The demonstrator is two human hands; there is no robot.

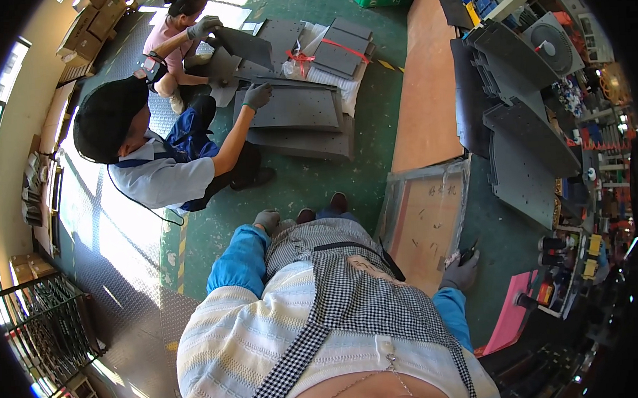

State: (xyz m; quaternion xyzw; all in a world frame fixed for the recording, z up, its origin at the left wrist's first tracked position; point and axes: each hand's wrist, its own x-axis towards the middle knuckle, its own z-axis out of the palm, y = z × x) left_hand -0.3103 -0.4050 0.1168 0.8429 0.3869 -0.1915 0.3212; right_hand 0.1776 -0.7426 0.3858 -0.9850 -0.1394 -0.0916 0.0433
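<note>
My left hand (266, 220), in a grey glove, lies on my left thigh beside the checked apron (358, 290), with nothing seen in it. Out to the right, my right hand (462, 272), gloved too, is closed around a small dark tool (469, 251) whose tip points up and away. Its exact kind is too small to tell. That hand is over the dark green table edge, next to a brown board (423, 209) under clear plastic film. Blue sleeve covers are on both my forearms.
Ahead, a co-worker in a cap (109, 119) and another person (176, 34) crouch by stacked grey panels (290, 108). More grey panels (523, 147) lean at the right, near a pink sheet (509, 311) and shelves of small parts. A metal rack (51, 331) stands lower left.
</note>
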